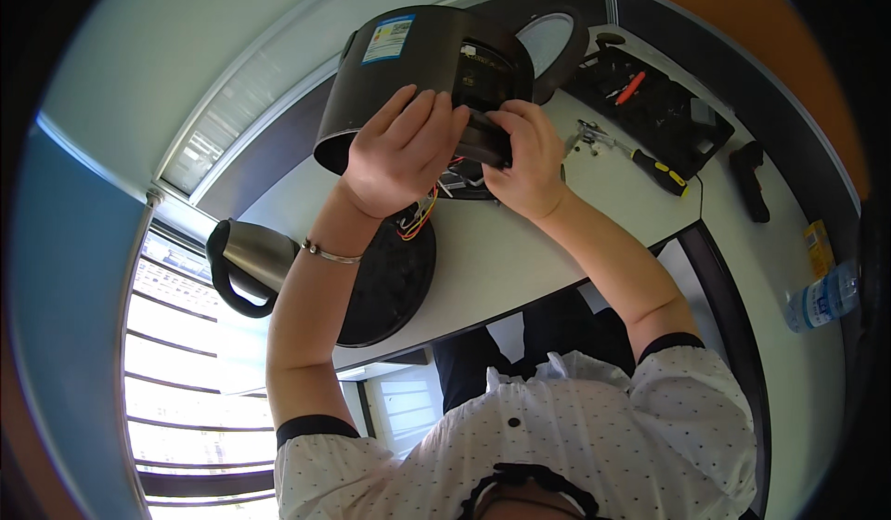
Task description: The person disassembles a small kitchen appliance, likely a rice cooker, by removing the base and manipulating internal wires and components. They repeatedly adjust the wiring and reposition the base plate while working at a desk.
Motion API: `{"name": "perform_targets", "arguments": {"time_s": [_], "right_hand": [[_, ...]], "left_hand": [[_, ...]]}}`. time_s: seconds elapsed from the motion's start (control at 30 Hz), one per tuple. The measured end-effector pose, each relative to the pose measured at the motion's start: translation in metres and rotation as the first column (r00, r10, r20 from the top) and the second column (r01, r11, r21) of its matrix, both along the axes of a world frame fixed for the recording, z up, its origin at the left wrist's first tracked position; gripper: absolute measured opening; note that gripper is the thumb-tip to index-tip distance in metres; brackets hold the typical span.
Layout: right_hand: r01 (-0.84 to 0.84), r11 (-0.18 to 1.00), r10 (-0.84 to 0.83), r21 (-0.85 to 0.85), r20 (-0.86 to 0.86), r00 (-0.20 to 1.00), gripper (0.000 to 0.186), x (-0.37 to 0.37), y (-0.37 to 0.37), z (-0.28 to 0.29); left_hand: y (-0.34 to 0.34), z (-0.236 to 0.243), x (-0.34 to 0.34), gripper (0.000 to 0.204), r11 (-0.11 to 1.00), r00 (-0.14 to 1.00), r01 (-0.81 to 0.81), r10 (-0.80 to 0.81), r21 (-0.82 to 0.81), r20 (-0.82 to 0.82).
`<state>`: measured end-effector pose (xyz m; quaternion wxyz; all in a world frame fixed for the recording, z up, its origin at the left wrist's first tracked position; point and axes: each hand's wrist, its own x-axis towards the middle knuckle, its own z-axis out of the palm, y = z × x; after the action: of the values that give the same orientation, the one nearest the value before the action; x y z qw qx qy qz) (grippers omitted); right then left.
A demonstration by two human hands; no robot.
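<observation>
A black cylindrical appliance housing (408, 74) with a sticker on its side is tilted above the white table (520, 260). My left hand (399, 149), with a thin bracelet on the wrist, grips the housing's lower front edge. My right hand (524, 162) holds a black part on the same edge, right beside the left hand. Coloured wires (422, 215) hang from the housing down to a round black base plate (390, 283) lying on the table under my left wrist.
A metal kettle (249, 258) with a black handle stands left of the base plate. A yellow-and-black screwdriver (655, 170), a black tool tray (664, 111) with a red-handled tool (629, 87), a round lid (553, 39) and a plastic bottle (820, 299) are to the right.
</observation>
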<state>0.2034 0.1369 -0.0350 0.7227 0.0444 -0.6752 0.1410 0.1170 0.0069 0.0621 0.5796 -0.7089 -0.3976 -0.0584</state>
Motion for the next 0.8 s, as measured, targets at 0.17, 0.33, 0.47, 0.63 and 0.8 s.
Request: {"name": "perform_targets", "arguments": {"time_s": [0.17, 0.33, 0.47, 0.63, 0.8], "right_hand": [[-0.04, 0.999, 0.041, -0.021, 0.032, 0.999, 0.057, -0.007, 0.013, -0.004], [-0.037, 0.998, 0.042, -0.054, 0.094, 0.995, 0.06, -0.014, 0.027, -0.005], [0.006, 0.994, 0.011, -0.106, 0.157, 0.988, 0.057, -0.008, 0.025, -0.002], [0.064, 0.992, -0.047, -0.11, 0.149, 0.988, 0.053, -0.007, 0.021, -0.006], [0.162, 0.984, -0.148, -0.074, 0.17, 0.974, 0.053, -0.004, 0.025, -0.006]], "left_hand": [[0.014, -0.004, -0.004, 0.021, 0.997, 0.999, 0.029, -0.026, 0.073, -0.037], [0.029, -0.004, -0.008, 0.017, 0.993, 0.997, 0.059, -0.054, 0.105, -0.048], [0.032, -0.005, -0.006, 0.023, 0.993, 0.998, 0.04, -0.033, 0.112, -0.057], [0.036, -0.01, -0.011, 0.027, 0.987, 0.994, 0.093, -0.085, 0.133, -0.065], [0.041, -0.009, -0.004, 0.026, 0.983, 0.993, 0.116, -0.112, 0.144, -0.035]]}}
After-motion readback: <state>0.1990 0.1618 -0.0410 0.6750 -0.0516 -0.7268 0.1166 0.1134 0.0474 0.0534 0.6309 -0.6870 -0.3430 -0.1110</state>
